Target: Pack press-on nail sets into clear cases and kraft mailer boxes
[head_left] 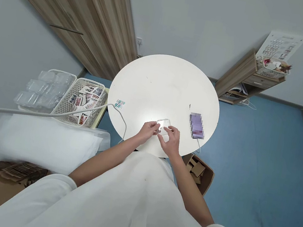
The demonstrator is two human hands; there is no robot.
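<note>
Near the front edge of the round white table, a small clear plastic box (164,122) is between my two hands. My left hand (148,131) grips its left side, with thumb and fingers closed on it. From the right, my right hand (171,141) holds the other side, its thumb and fingers bent around the edge. Something small shows by my left fingertips, too small to name. Left of my hands, a set of teal and pale press-on nails (119,104) lies on the table.
A phone with a blurred purple screen (196,125) lies on the round table (166,77), a cable attached. A grey cable (81,112) crosses the left side. Beside the table are a basket of nail sets (102,85), clear plastic boxes (39,87), white sheets (46,142) and a cardboard-filled bin (209,178).
</note>
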